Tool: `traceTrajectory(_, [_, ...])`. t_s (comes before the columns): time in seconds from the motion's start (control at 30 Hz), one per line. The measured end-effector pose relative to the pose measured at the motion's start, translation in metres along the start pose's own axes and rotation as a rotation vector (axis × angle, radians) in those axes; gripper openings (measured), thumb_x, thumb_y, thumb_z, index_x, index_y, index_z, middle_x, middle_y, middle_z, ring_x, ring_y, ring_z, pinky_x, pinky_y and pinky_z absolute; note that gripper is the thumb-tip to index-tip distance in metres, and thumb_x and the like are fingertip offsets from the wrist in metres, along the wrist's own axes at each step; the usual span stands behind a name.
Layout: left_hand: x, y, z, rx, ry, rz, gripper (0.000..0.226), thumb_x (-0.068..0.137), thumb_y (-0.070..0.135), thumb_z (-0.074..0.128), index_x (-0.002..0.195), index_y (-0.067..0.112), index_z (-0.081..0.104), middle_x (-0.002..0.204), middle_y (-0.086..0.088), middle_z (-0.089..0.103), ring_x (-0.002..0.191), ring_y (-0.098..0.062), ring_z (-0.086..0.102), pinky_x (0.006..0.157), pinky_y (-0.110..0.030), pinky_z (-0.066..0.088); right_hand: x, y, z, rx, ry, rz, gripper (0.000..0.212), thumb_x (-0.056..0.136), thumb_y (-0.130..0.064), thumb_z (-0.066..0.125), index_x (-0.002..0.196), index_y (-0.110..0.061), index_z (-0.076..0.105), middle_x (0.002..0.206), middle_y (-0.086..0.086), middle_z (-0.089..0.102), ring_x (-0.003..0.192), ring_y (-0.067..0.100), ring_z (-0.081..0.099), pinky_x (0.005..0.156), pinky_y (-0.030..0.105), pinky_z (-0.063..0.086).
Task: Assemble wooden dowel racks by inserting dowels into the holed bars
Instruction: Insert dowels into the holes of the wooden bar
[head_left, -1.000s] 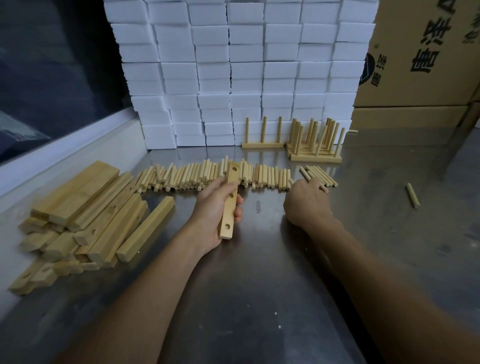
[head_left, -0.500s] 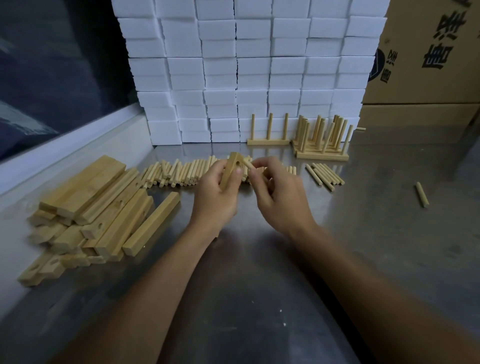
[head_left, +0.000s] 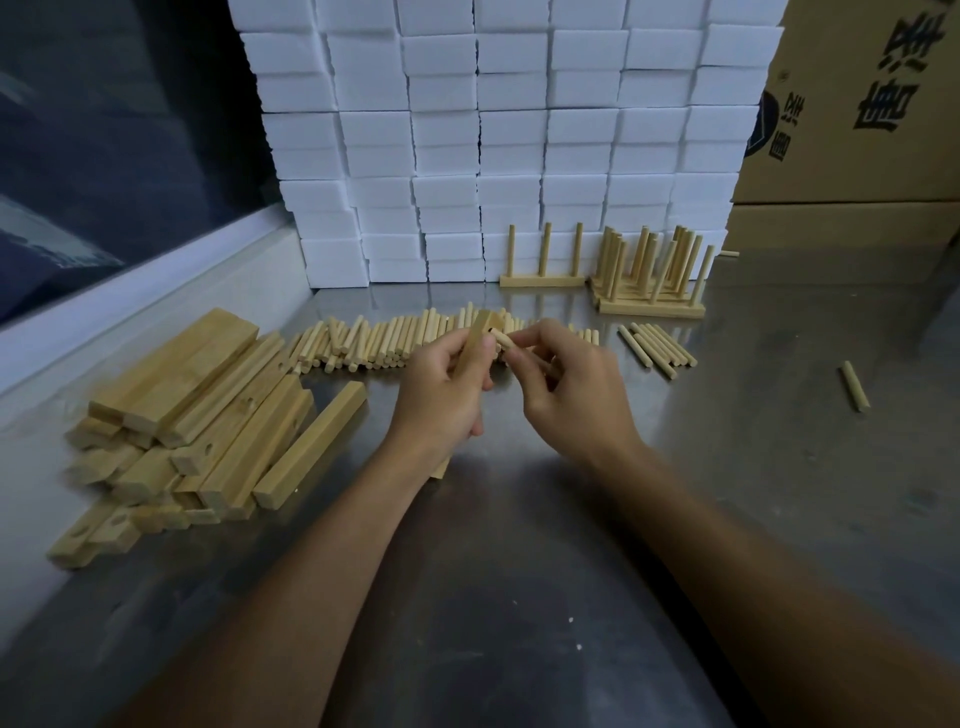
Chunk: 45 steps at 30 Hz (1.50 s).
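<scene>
My left hand grips a holed wooden bar held up on end over the metal table. My right hand pinches a dowel whose tip meets the bar near its top hole. Behind my hands lies a long row of loose dowels. A pile of holed bars sits at the left. Finished racks and a single rack with three upright dowels stand at the back.
A small bunch of dowels lies right of my hands, and one stray dowel further right. White foam blocks are stacked at the back, cardboard boxes at the back right. A raised ledge runs along the left.
My right hand left the dowels on the table and came to the bar with one dowel. My left hand raised the bar upright, and the dowel's tip now sits at the top hole.
</scene>
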<state>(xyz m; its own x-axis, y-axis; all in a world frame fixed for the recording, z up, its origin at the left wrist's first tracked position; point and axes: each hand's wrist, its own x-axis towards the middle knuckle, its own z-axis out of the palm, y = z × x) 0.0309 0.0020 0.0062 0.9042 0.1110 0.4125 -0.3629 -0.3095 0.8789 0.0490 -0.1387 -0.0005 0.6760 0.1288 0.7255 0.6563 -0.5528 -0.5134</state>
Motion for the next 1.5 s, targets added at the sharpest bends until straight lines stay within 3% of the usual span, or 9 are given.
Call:
traceTrajectory(0.1, [0.003,-0.005,-0.001,0.168,0.021,0.106,0.028,0.101,0.027,0.052,0.082,0.008,0.062,0.062,-0.009,0.054,0.051,-0.012,0.045,0.050,-0.033,0.039,0.001,-0.001,-0.003,-0.201,0.008,-0.044,0.009,0.092,-0.023,0.065,0.094,-0.015,0.068,0.079,-0.011,0.066,0.069,0.016,0.063,0.057,0.034,0.049])
traceTrajectory(0.2, [0.001,-0.006,-0.003,0.305,0.035,0.199,0.018,0.099,0.022,0.057,0.084,0.015,0.062,0.060,0.006,0.050,0.056,-0.003,0.045,0.052,-0.014,0.033,0.000,-0.005,-0.004,-0.349,0.045,-0.132,0.011,0.092,-0.023,0.062,0.090,-0.015,0.068,0.080,-0.002,0.069,0.063,0.023,0.063,0.048,0.037,0.048])
traceTrajectory(0.37, [-0.003,-0.005,-0.001,0.419,0.018,0.237,0.016,0.098,0.020,0.058,0.083,0.015,0.057,0.062,0.007,0.049,0.060,-0.005,0.048,0.052,-0.014,0.034,-0.006,-0.009,-0.004,-0.400,0.021,-0.148,0.021,0.096,-0.026,0.051,0.090,-0.012,0.066,0.078,0.000,0.067,0.057,0.026,0.059,0.046,0.035,0.042])
traceTrajectory(0.5, [-0.005,-0.004,0.000,0.419,-0.007,0.246,0.015,0.098,0.022,0.057,0.083,0.018,0.055,0.063,0.010,0.048,0.059,-0.007,0.047,0.053,-0.019,0.031,-0.007,-0.012,0.002,-0.434,0.032,-0.025,0.031,0.096,-0.029,0.042,0.083,-0.014,0.066,0.067,-0.001,0.064,0.054,0.023,0.056,0.047,0.028,0.031])
traceTrajectory(0.63, [-0.005,-0.004,0.000,0.486,-0.033,0.297,0.010,0.098,0.021,0.057,0.092,0.013,0.059,0.075,0.009,0.053,0.069,-0.010,0.050,0.062,-0.026,0.036,-0.003,-0.008,0.006,-0.229,-0.015,0.241,0.029,0.098,-0.028,0.046,0.085,-0.018,0.070,0.070,0.000,0.066,0.064,0.022,0.058,0.055,0.033,0.043])
traceTrajectory(0.8, [-0.005,-0.002,0.002,0.437,-0.019,0.258,0.014,0.099,0.022,0.054,0.089,0.013,0.058,0.068,0.009,0.052,0.061,-0.007,0.048,0.056,-0.023,0.033,-0.005,-0.012,0.002,-0.308,0.117,-0.080,0.023,0.093,-0.018,0.055,0.079,-0.011,0.071,0.063,0.001,0.063,0.052,0.021,0.056,0.042,0.029,0.037])
traceTrajectory(0.97, [-0.004,-0.001,0.003,0.399,-0.016,0.187,0.013,0.099,0.021,0.055,0.091,0.014,0.062,0.064,0.007,0.050,0.057,-0.008,0.047,0.051,-0.017,0.031,-0.005,-0.009,0.000,-0.319,0.135,-0.149,0.006,0.088,-0.009,0.067,0.086,-0.008,0.072,0.076,0.005,0.067,0.068,0.023,0.061,0.048,0.034,0.045])
traceTrajectory(1.33, [-0.007,0.001,0.002,0.499,-0.069,0.266,0.006,0.098,0.015,0.054,0.096,0.010,0.057,0.079,0.003,0.052,0.072,-0.014,0.051,0.063,-0.028,0.038,0.001,-0.008,0.000,0.003,0.028,0.215,0.010,0.090,-0.013,0.066,0.088,-0.014,0.075,0.072,-0.010,0.068,0.067,0.007,0.063,0.067,0.034,0.057])
traceTrajectory(1.5, [-0.007,0.003,0.000,0.558,-0.062,0.306,0.007,0.097,0.016,0.056,0.100,0.011,0.058,0.085,0.001,0.054,0.078,-0.016,0.052,0.066,-0.030,0.041,0.004,-0.009,-0.002,0.284,-0.025,0.459,0.020,0.092,-0.014,0.066,0.073,-0.019,0.071,0.060,-0.005,0.065,0.055,0.005,0.058,0.052,0.022,0.052])
